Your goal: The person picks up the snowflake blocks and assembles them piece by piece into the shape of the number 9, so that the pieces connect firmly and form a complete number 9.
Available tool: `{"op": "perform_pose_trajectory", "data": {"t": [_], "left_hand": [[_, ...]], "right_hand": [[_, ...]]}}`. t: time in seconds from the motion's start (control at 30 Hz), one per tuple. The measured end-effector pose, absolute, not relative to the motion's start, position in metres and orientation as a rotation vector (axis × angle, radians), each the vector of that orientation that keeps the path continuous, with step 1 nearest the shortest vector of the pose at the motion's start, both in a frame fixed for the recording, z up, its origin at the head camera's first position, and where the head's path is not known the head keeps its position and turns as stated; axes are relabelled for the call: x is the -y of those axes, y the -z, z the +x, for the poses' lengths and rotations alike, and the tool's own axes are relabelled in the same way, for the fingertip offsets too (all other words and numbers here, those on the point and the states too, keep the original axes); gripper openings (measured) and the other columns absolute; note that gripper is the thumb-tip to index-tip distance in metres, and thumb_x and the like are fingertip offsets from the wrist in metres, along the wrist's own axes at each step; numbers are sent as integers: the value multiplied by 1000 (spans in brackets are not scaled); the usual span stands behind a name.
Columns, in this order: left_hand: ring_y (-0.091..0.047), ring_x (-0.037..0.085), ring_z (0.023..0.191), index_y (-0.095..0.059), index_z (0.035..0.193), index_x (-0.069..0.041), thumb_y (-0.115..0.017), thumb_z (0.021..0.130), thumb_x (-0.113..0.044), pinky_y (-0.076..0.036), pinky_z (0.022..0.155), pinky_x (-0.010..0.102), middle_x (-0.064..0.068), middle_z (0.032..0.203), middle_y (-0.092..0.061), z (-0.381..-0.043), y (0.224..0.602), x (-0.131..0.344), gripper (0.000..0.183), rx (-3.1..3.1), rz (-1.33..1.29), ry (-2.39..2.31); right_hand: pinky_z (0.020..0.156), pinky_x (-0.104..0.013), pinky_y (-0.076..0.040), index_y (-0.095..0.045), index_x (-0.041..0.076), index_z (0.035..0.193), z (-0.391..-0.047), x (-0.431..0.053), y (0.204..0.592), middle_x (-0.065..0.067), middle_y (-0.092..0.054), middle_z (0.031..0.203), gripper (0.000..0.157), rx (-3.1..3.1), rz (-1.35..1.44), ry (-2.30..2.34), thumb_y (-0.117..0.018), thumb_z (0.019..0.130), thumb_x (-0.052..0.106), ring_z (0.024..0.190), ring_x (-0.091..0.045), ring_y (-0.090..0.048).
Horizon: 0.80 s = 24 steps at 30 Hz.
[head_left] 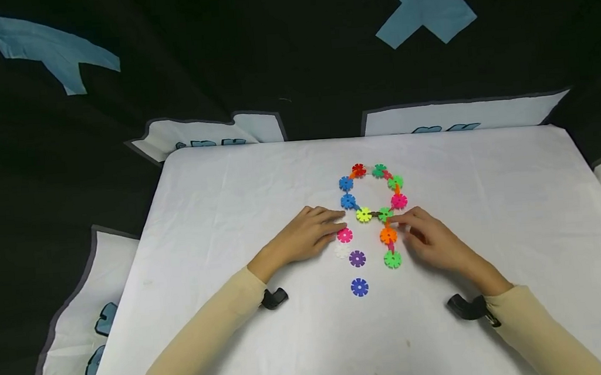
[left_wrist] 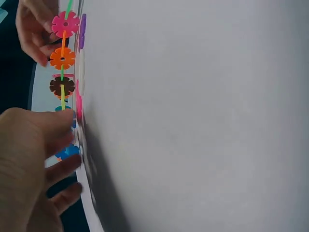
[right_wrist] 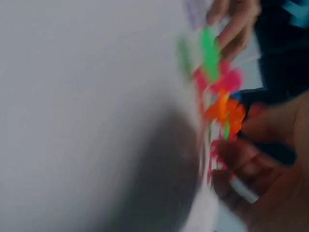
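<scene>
Flower-shaped plastic discs, slotted together into a ring with a tail, lie on the white table. My right hand (head_left: 432,239) has a fingertip at the joint between a green disc (head_left: 385,214) and an orange disc (head_left: 388,235); the right wrist view is blurred there. The tail ends in a light green disc (head_left: 392,259). Left of it, my left hand (head_left: 309,234) reaches with fairly straight fingers, their tips beside a loose pink disc (head_left: 345,235) and close to the ring's blue disc (head_left: 348,201). A yellow disc (head_left: 364,214) sits between the two hands.
A purple disc (head_left: 357,258) and a blue-violet disc (head_left: 359,287) lie loose nearer the person, with a pale white disc (head_left: 342,250) by the pink one. The white cloth-covered table (head_left: 216,194) ends at a dark cloth (head_left: 320,97) behind.
</scene>
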<state>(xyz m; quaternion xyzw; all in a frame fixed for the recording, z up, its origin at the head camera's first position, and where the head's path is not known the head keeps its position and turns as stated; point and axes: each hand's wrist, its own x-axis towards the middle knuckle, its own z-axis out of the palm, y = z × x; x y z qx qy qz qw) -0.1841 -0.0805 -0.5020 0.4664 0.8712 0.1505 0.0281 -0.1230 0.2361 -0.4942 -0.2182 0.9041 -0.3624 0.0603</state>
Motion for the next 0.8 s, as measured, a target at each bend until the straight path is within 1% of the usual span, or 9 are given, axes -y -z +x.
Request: {"op": "perform_pose_trajectory", "data": {"t": [0.1, 0.17, 0.23, 0.37, 0.47, 0.53, 0.63, 0.73, 0.8], "left_hand": [[-54, 19, 121, -68, 125, -17, -59, 98, -19, -42, 100, 36, 1, 132, -61, -182, 501, 82, 28, -2670, 1413, -483], [-57, 17, 112, -71, 119, -16, -65, 95, -17, -44, 95, 34, 1, 121, -65, -181, 500, 86, 25, -2672, 1388, -534], [-58, 16, 106, -71, 118, -13, -68, 92, -17, -46, 92, 32, 1, 115, -65, -181, 500, 88, 26, -2676, 1367, -569], [-56, 17, 103, -68, 122, -9, -69, 92, -21, -45, 94, 33, 4, 114, -62, -182, 499, 86, 33, -2661, 1320, -588], [-56, 15, 97, -70, 115, -8, -71, 90, -23, -46, 93, 33, 4, 109, -61, -182, 498, 84, 29, -2636, 1246, -623], [-55, 13, 92, -70, 110, -9, -73, 88, -24, -47, 89, 31, 1, 105, -60, -181, 499, 84, 26, -2623, 1192, -652], [-54, 10, 84, -69, 106, -11, -75, 85, -23, -48, 78, 25, -2, 99, -59, -178, 500, 85, 25, -2590, 1143, -711], [-53, 9, 77, -68, 103, -10, -75, 82, -19, -46, 68, 21, -2, 92, -59, -175, 502, 85, 23, -2552, 1159, -790], [-53, 9, 74, -68, 99, -10, -73, 81, -14, -45, 65, 19, -2, 88, -60, -172, 503, 85, 20, -2533, 1194, -836]], "right_hand": [[59, -18, -45, -65, 19, 126, -117, -239, 495, -12, -47, 130, 51, -2815, -906, 905, -65, 82, -7, 83, -15, -54], [57, -17, -45, -65, 23, 128, -115, -240, 497, -15, -40, 141, 56, -2807, -1034, 818, -69, 79, -5, 89, -16, -57], [58, -17, -47, -64, 25, 129, -114, -240, 499, -17, -35, 148, 58, -2790, -1086, 780, -74, 78, -1, 97, -18, -57], [66, -20, -53, -66, 27, 128, -117, -237, 502, -16, -35, 149, 56, -2801, -1080, 748, -83, 77, 11, 100, -19, -59], [68, -23, -55, -69, 25, 124, -121, -233, 503, -16, -36, 149, 52, -2804, -1094, 768, -85, 75, 16, 99, -20, -61], [68, -23, -55, -70, 24, 122, -124, -231, 504, -16, -35, 150, 50, -2794, -1117, 792, -85, 75, 16, 99, -20, -61], [67, -22, -54, -71, 23, 121, -126, -228, 504, -14, -34, 152, 49, -2780, -1136, 812, -86, 75, 16, 98, -19, -60], [65, -21, -52, -71, 22, 121, -126, -228, 504, -14, -33, 153, 51, -2769, -1141, 815, -87, 73, 19, 96, -18, -59], [64, -20, -51, -71, 21, 120, -125, -228, 504, -15, -33, 152, 51, -2760, -1143, 818, -88, 72, 23, 94, -17, -57]]}}
